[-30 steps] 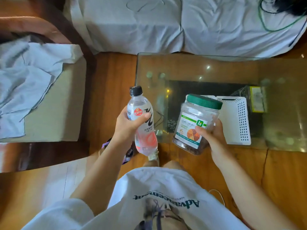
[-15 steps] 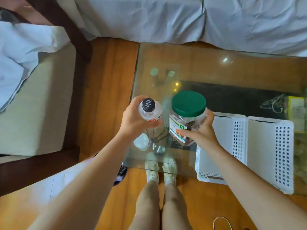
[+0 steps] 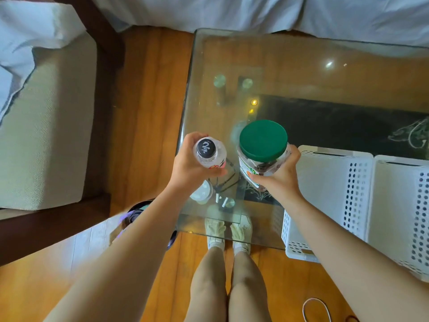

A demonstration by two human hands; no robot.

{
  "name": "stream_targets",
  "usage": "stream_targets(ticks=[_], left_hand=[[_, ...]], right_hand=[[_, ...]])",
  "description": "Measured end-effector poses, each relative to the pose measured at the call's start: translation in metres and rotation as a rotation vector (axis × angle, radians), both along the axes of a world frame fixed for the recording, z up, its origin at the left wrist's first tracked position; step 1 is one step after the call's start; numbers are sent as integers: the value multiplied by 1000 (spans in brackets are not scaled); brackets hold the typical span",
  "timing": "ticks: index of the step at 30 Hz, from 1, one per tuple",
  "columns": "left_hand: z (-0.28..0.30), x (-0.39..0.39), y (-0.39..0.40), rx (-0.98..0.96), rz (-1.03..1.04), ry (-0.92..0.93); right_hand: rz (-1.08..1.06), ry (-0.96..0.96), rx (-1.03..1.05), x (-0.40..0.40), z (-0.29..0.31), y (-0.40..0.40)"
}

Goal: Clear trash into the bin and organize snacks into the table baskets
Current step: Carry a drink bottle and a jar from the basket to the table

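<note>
Two containers are in your hands above the near left corner of the glass bench (image 3: 301,73), one per hand. Your left hand (image 3: 189,169) has its grip wrapped around one clear plastic bottle (image 3: 212,156), fingers and thumb curled about its upper body; seen from above, the bottle shows a black cap with white lettering, a clear shoulder and a patch of red and pink label under your thumb. Whether its base touches the glass you cannot tell from this angle. Just to its right, your right hand (image 3: 279,180) has its grip curled around one clear snack jar (image 3: 262,159), fingers on the far side and thumb across the near side; the jar carries a wide dark green lid, a white, green and orange label, and dark contents behind the plastic. Bottle and jar sit close together without touching. Right of the jar, two white perforated baskets (image 3: 336,182) stand side by side on the bench, touching each other, with your right forearm crossing the near corner of the first. Below the left forearm, a dark round bin (image 3: 139,209) stands on the wooden floor, mostly hidden by your arm.
</note>
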State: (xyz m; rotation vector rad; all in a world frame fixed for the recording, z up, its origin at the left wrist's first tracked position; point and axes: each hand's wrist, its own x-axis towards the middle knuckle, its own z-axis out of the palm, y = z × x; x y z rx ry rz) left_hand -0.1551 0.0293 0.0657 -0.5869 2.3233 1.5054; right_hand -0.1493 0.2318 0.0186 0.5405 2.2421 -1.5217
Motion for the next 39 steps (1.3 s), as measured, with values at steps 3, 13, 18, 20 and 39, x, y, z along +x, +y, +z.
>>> stream_targets(ticks=[3,13,18,20,39], left_hand=[[-7,5,4,12,-7,-9],[-17,20,8,42,-14,-2],[-15,20,7,68,-12,-69],[-12,19,8,36,2,-133],[140,196,-20,388,665,-512]], right_hand=[[11,24,-17,0,-5,-6],[-33,85,79,33,-18,-3],[-27,3,84,42,-18,4],[3,-38,68,42,-13,5],[418,-606,116,95,158,-17]])
